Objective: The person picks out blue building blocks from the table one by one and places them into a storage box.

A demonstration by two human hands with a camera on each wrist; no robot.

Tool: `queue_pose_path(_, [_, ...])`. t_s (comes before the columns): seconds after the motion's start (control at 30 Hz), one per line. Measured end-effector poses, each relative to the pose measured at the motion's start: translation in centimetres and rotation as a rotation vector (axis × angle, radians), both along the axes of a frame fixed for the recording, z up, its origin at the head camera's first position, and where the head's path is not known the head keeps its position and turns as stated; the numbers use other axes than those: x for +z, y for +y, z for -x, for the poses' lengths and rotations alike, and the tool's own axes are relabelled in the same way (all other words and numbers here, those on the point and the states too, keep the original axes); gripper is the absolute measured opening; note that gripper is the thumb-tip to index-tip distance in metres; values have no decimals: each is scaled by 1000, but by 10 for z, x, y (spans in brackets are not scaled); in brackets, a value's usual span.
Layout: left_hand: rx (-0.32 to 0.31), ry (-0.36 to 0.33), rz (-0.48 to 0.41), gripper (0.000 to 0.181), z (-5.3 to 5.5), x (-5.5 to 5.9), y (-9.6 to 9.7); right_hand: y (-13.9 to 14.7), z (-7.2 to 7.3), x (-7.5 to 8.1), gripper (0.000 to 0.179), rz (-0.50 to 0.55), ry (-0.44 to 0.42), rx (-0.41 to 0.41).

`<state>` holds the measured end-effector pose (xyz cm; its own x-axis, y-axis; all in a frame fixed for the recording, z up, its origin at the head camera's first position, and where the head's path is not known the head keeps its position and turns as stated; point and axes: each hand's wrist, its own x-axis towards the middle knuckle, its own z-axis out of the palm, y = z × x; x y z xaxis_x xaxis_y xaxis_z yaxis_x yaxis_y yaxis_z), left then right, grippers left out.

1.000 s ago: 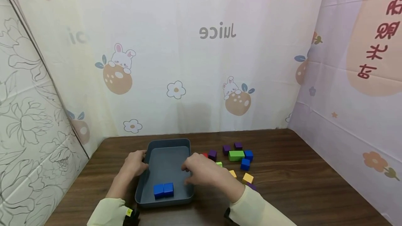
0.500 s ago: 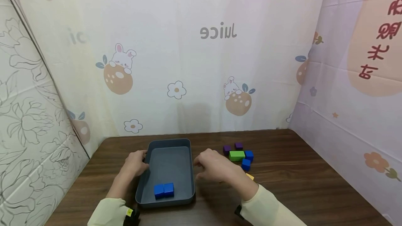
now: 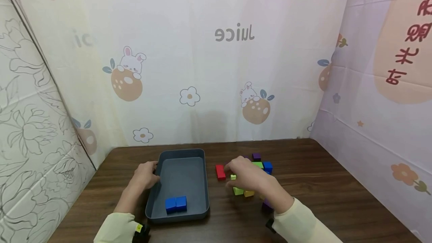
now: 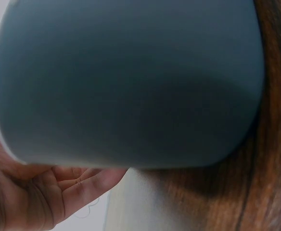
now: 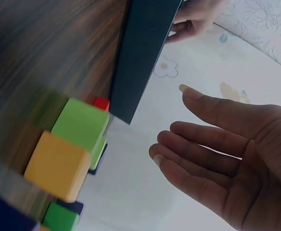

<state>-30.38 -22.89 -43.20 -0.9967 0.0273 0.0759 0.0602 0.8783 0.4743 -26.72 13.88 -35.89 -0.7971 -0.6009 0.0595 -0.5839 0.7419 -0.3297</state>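
Observation:
My left hand (image 3: 145, 176) holds the left side of a dark grey rectangular tray (image 3: 180, 175), thumb over the rim and fingers along the outer wall. Two blue blocks (image 3: 176, 204) lie side by side in the tray's near end. My right hand (image 3: 248, 174) hovers above a group of blocks right of the tray. In the right wrist view its thumb and fingers are apart, nothing between them. Around it are a red block (image 3: 220, 172), a light green block (image 5: 81, 124) and a yellow block (image 5: 57, 161). The hand hides part of the group in the head view.
Past the right hand are a purple block (image 3: 256, 156) and a blue block (image 3: 267, 167). Another purple block (image 3: 267, 206) lies nearer, below the wrist. Patterned cloth (image 3: 202, 66) walls off the back and sides of the brown wooden table (image 3: 324, 190).
From over the tray, my right hand has moved rightward to the blocks, uncovering the red block. The left hand, the tray and its two blue blocks have stayed put.

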Motion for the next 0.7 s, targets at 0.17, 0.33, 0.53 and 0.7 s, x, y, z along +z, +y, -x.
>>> queue_pose_path(0.17, [0, -6, -2, 60, -1, 0, 1, 13, 1, 2, 29, 15, 4, -18])
queue_pose_path(0.33, [4, -16, -2, 61, 0, 1, 1, 28, 3, 1, 26, 19, 4, -49])
queue_pose_path(0.53, [19, -40, -11, 62, 0, 2, 1, 45, 5, -1, 29, 0, 1, -114])
queue_pose_path(0.7, [21, -44, -17, 62, -1, 2, 2, 57, 7, 1, 27, -15, 2, -170])
